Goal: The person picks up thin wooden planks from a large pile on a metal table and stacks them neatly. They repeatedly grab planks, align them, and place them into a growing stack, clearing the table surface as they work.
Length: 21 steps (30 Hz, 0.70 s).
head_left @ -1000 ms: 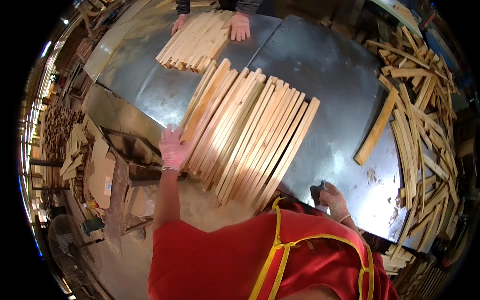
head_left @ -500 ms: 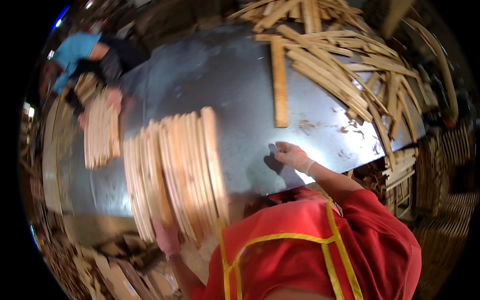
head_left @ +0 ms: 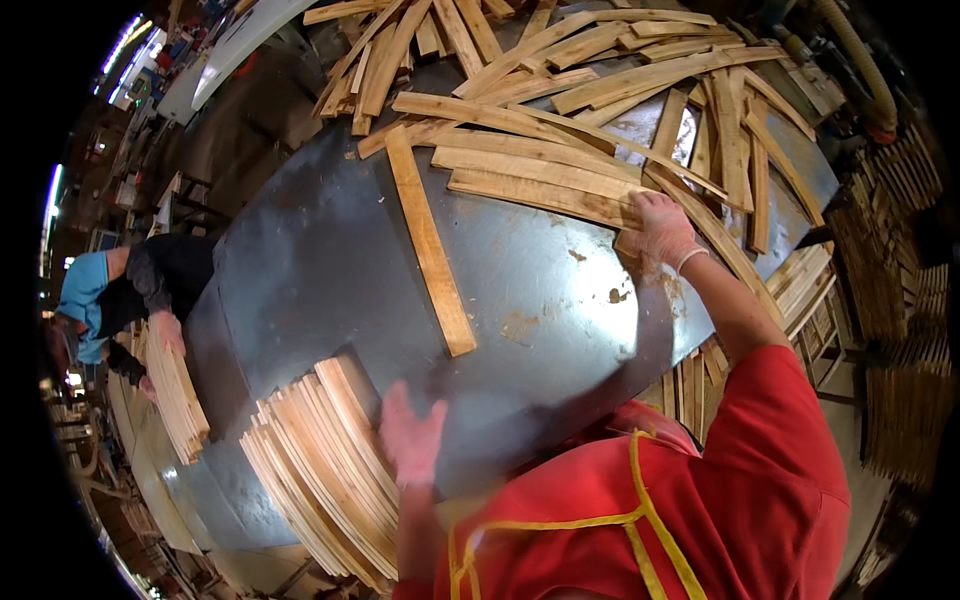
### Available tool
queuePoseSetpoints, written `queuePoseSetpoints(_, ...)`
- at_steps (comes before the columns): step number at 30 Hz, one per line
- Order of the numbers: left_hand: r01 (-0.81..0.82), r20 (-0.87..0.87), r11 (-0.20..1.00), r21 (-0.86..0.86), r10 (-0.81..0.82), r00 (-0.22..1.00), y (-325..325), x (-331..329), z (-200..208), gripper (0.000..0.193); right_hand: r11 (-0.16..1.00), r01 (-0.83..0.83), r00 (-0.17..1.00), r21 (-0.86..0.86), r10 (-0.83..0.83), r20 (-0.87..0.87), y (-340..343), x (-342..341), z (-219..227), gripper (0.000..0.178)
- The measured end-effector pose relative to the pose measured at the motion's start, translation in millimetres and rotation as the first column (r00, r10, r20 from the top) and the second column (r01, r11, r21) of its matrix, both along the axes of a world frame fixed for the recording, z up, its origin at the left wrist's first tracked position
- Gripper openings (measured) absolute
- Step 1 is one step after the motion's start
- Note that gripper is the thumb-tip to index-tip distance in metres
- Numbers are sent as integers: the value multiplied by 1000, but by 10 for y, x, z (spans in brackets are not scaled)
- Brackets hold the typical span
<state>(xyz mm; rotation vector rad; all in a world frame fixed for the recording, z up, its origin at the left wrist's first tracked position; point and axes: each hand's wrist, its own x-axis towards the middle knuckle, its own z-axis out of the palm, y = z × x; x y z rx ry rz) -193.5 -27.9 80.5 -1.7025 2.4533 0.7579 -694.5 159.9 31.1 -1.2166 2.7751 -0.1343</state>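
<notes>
My right hand point(head_left: 665, 232), in a pale glove, has its fingers curled over the right end of a wooden slat point(head_left: 540, 197), the nearest of several lying side by side. My left hand point(head_left: 412, 435), gloved in pink and slightly blurred, is above the metal tabletop point(head_left: 340, 260) with thumb and fingers apart and nothing in it. Just left of it, a row of wooden slats point(head_left: 325, 450) stands packed together at the near edge of the table. One single slat point(head_left: 432, 245) lies by itself across the middle of the tabletop.
A heap of loose slats point(head_left: 600, 60) covers the far and right parts of the table. At the left edge a co-worker in blue point(head_left: 85, 295) grips another bundle of slats point(head_left: 175, 395). Stacked wood point(head_left: 905, 410) stands to the right, beyond the table.
My right hand has moved away from me onto the slat's end. My left hand has left the packed row and moved right. The view has turned toward the right.
</notes>
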Motion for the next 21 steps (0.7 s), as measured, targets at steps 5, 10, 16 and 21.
queuePoseSetpoints(5,150,197,989,1,-148,969,-199,-1753,-299,95,992,-61,996,109,53,68,-69,-227,85,82)
queuePoseSetpoints(10,-196,-229,975,104,215,950,-603,-1104,-898,63,992,-125,992,2,125,4,34,-276,-17,82)
queuePoseSetpoints(16,-256,-97,962,90,265,959,330,195,-464,40,985,-137,979,101,119,166,343,226,-75,77)
queuePoseSetpoints(21,-35,191,878,-478,143,971,1305,1453,-468,57,997,70,324,-43,18,946,408,1463,-103,45)
